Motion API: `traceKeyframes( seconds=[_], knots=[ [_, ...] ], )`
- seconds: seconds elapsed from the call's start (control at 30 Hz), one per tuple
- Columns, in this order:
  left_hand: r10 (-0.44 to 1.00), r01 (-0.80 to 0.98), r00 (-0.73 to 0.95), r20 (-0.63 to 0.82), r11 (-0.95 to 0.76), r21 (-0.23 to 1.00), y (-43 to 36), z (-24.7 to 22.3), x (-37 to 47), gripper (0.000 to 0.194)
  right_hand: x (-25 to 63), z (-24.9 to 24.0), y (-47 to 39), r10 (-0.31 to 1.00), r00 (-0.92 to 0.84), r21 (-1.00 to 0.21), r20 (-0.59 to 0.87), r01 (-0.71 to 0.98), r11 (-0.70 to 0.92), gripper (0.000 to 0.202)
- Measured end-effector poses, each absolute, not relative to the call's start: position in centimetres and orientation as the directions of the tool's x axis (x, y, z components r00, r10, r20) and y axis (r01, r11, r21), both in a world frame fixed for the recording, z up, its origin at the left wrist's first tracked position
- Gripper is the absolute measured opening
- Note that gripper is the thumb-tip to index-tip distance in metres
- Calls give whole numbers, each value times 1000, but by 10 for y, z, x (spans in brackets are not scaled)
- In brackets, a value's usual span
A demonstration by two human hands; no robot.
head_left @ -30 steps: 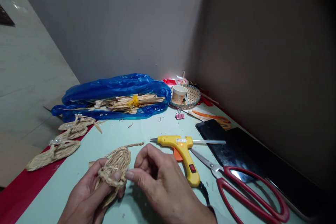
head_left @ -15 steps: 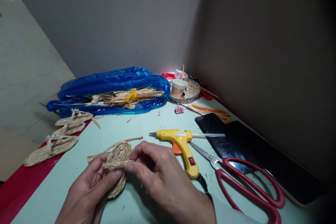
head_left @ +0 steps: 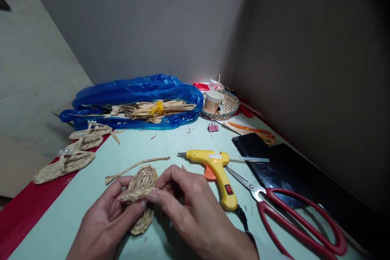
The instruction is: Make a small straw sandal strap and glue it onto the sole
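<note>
A small woven straw sole [head_left: 143, 221], coiled from braid, is held up in front of me at the lower middle. A short braided straw strap [head_left: 138, 195] lies across its middle. My left hand [head_left: 111, 215] grips the sole from the left, its thumb pressed near the strap. With thumb and forefinger, my right hand [head_left: 189, 207] pinches the strap's right end at the sole's edge. Behind the sole, a loose straw braid [head_left: 137, 165] rests on the table. Just right of my right hand lies a yellow glue gun [head_left: 217, 167] with a clear glue stick in its back.
Red-handled scissors [head_left: 274, 203] and black devices [head_left: 274, 170] lie at right. Straw sandals [head_left: 65, 165] line the left edge. At the back are a blue plastic bag [head_left: 140, 89] with straw, a pink binder clip [head_left: 213, 127], and a paper cup [head_left: 212, 101] in a woven basket [head_left: 231, 105].
The whole view has shifted slightly, so things sit a little further right. Both hands keep their hold on the sole and strap; the sole now appears apart from the loose braid behind it.
</note>
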State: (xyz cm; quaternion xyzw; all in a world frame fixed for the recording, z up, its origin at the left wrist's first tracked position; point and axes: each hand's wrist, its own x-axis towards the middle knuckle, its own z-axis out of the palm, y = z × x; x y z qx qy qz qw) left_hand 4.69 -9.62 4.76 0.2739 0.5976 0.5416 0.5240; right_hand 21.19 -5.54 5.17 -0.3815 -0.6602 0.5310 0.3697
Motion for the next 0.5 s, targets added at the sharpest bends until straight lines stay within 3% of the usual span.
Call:
traceKeyframes(
  seconds=[0.23,0.37,0.5],
  knots=[
    [866,-255,-350,-358,280,926,-99,47,51,68,210,46,-59,881,-445,-970,162,92,225,23],
    [860,-261,-322,-395,320,911,-99,47,51,56,211,46,-58,876,-445,-963,186,97,253,26],
    [874,-316,-304,-379,282,906,-97,50,53,49,213,46,-58,877,-477,-977,65,149,153,16]
  ],
)
